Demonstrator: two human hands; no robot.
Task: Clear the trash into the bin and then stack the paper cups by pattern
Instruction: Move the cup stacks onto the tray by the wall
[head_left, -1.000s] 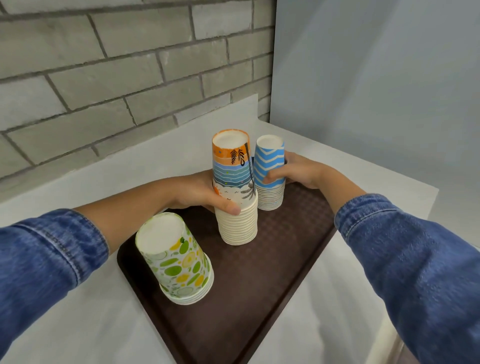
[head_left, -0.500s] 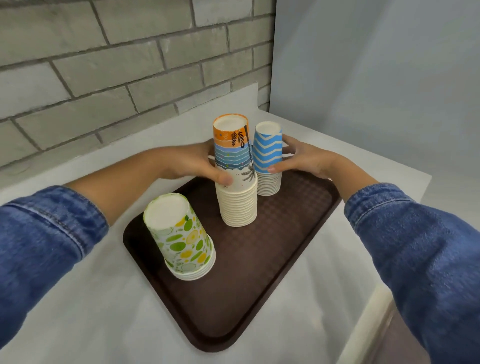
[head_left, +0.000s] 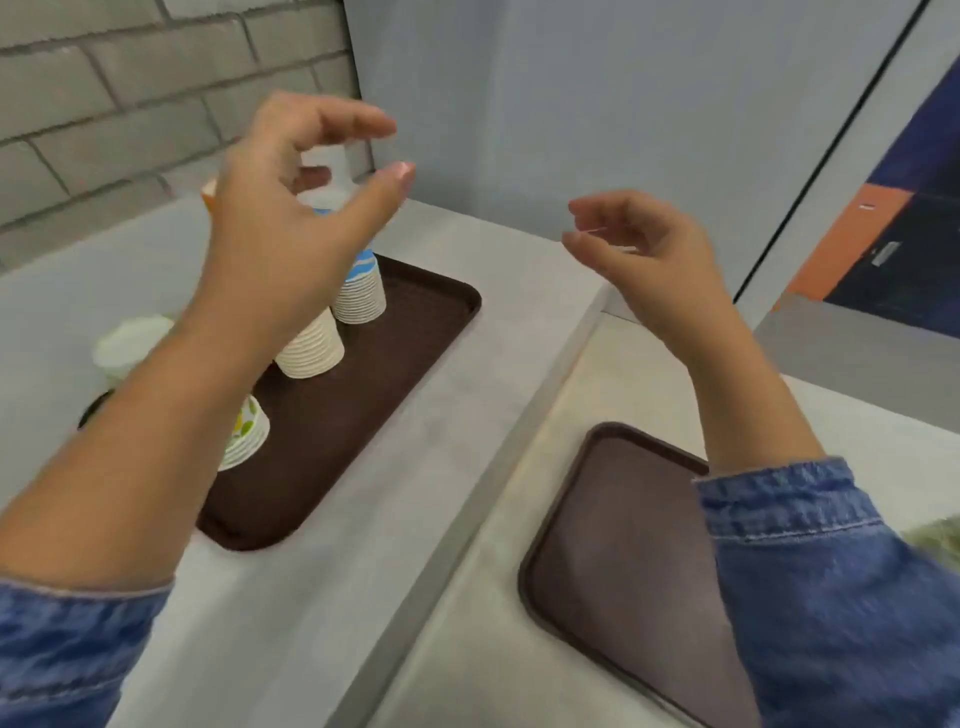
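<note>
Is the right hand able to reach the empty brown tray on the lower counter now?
Probably yes. The right hand is open, holds nothing, and hangs above the lower tray, whose visible surface is bare. Only its own sleeve covers part of it.

The light around me is even and soft, fairly bright, with no glare. My left hand (head_left: 291, 208) and right hand (head_left: 644, 254) smear with motion blur, fingertips softest. Only faint shadows sit under the cup stacks (head_left: 358, 296) on the brown tray (head_left: 415, 332). Straight edges bow near the corners.
</note>
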